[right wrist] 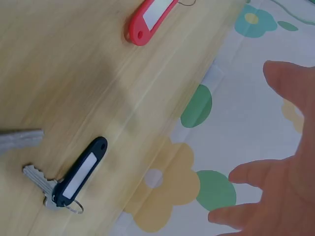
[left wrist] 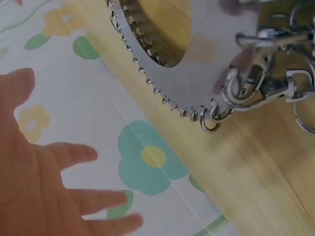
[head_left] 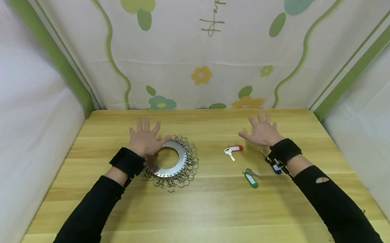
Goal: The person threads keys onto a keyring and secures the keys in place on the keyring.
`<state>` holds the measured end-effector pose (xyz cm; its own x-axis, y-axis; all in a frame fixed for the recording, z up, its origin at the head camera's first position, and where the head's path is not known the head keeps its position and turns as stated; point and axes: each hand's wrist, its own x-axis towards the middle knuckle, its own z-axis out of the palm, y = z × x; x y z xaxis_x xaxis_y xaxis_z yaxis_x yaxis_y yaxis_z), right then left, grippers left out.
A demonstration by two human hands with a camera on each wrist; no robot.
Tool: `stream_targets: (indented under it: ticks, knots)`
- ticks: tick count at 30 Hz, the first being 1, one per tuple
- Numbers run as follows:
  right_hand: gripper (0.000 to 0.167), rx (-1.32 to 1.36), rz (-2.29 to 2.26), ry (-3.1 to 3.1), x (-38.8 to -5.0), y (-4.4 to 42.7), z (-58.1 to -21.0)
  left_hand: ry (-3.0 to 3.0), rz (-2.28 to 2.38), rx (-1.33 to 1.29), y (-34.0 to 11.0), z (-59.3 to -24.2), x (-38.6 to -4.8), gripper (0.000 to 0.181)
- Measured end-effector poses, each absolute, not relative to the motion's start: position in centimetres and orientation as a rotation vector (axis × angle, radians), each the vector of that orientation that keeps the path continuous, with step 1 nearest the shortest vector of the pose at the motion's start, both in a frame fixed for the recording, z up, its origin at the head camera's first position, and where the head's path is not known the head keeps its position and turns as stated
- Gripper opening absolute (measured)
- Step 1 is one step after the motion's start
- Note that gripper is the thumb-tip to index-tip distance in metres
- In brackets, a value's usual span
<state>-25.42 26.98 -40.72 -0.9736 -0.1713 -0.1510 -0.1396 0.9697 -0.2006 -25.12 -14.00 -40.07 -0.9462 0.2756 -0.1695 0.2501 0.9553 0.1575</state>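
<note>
My left hand (head_left: 146, 140) is held with fingers spread beside a flat metal ring (head_left: 183, 155), its wrist covering part of the ring's left side. Many small metal clips with split rings (left wrist: 275, 83) hang around the rim. Over at the right, my right hand (head_left: 263, 132) is also spread and holds nothing. Near it lie a key with a red tag (head_left: 236, 148) and a key with a green tag (head_left: 251, 180). A blue tag (head_left: 277, 169) shows partly beneath the right wrist. In the right wrist view a black-looking tag (right wrist: 81, 172) lies with its key (right wrist: 42, 182).
The wooden table (head_left: 199, 225) ends at a white flowered cloth (head_left: 173, 59) at the back. White cloth walls (head_left: 15, 98) with green edging stand at both sides. Black straps (head_left: 127, 161) circle both wrists.
</note>
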Motion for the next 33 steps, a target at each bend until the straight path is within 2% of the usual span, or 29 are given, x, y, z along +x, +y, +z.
stream_targets:
  ticks: [6,10,12,16,20,33]
  knots:
    - [0.081,-0.299,-0.297,2.993,-25.1,26.7,-40.9,2.845,0.281,0.714,-14.2,-40.6,-24.0,0.058]
    - [0.066,-0.298,-0.316,3.018,-24.7,26.6,-41.1,2.817,0.334,0.95,-14.2,-41.2,-23.0,0.026]
    - [0.061,-0.291,-0.321,3.02,-24.6,26.6,-41.3,2.79,0.365,1.038,-14.1,-41.4,-22.4,0.018]
    - [0.053,-0.282,-0.327,3.005,-24.3,26.6,-41.9,2.703,0.427,1.158,-14.0,-41.7,-21.3,0.028]
    - [0.046,-0.284,-0.344,2.975,-24.0,26.7,-42.4,2.638,0.446,1.183,-14.0,-42.3,-20.3,0.03]
    - [0.046,-0.29,-0.458,2.94,-23.0,27.1,-42.0,2.612,0.386,1.159,-14.1,-44.4,-19.4,0.032]
